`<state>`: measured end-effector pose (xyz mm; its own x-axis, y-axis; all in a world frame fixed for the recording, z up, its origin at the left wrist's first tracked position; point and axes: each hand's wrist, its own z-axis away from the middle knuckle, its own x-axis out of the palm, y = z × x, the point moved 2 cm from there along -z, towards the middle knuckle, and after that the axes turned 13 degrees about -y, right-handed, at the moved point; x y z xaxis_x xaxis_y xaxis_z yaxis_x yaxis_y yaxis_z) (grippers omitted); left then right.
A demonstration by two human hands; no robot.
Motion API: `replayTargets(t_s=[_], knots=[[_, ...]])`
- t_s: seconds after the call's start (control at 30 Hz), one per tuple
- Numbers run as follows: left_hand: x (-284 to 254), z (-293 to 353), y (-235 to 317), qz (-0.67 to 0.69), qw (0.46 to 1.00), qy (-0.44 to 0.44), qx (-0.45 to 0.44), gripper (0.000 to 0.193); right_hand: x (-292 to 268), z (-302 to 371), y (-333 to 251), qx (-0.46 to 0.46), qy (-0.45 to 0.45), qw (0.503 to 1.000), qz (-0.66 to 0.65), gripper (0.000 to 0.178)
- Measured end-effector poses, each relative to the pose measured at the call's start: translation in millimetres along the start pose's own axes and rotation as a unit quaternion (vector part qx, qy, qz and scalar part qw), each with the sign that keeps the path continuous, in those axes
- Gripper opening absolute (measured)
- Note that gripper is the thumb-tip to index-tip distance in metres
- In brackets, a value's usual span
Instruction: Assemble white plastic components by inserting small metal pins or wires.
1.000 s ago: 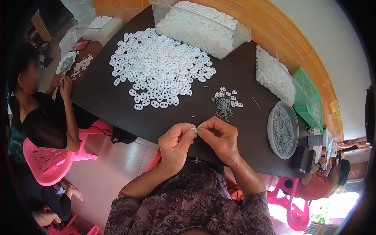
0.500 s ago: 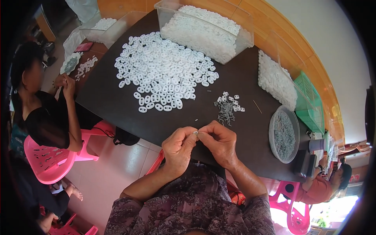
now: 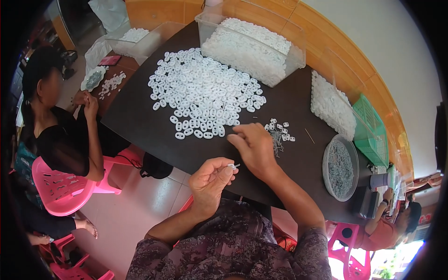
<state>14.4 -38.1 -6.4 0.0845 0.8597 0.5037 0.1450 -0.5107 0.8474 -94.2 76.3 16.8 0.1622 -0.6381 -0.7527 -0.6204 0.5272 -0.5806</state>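
My left hand (image 3: 208,184) pinches a small white plastic piece (image 3: 231,165) between thumb and fingertips, and a short grey pin (image 3: 237,165) sticks out from it. My right hand (image 3: 255,149) is over the dark table, between a loose pile of white oval two-holed pieces (image 3: 193,84) and a small heap of grey pins (image 3: 276,140). Its thumb and forefinger are apart, and nothing shows between them. Several white two-holed pieces (image 3: 285,131) lie beside the pins, some partly overlapped by them.
On the dark table (image 3: 308,177) are clear bins of white pieces (image 3: 247,56), a round tub of grey pins (image 3: 339,170) and a thin stick (image 3: 309,136). A green basket (image 3: 371,126) stands at the far right. Other people sit left and right on pink chairs (image 3: 60,186).
My hands have parted: the right has moved up and away over the table, while the left keeps the white piece. The view has shifted slightly.
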Motion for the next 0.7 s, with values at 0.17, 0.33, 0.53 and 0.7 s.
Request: replayTargets(t_s=[0.17, 0.33, 0.53, 0.7], knots=[[-7, 1, 4, -0.011, 1.000, 0.016, 0.009, 0.019, 20, -20, -6, -0.056, 0.004, 0.987, 0.151, 0.020], [-11, -2, 2, -0.005, 1.000, 0.025, 0.005, 0.019, 25, -17, 4, -0.055, -0.001, 0.989, 0.138, 0.016], [-12, -10, -2, 0.007, 1.000, 0.023, -0.007, 0.019, 3, -3, 10, 0.019, -0.026, 0.999, -0.004, 0.009], [-6, -20, -5, 0.018, 1.000, 0.009, -0.023, 0.019, -17, 17, 14, 0.236, -0.103, 0.921, -0.293, 0.017]])
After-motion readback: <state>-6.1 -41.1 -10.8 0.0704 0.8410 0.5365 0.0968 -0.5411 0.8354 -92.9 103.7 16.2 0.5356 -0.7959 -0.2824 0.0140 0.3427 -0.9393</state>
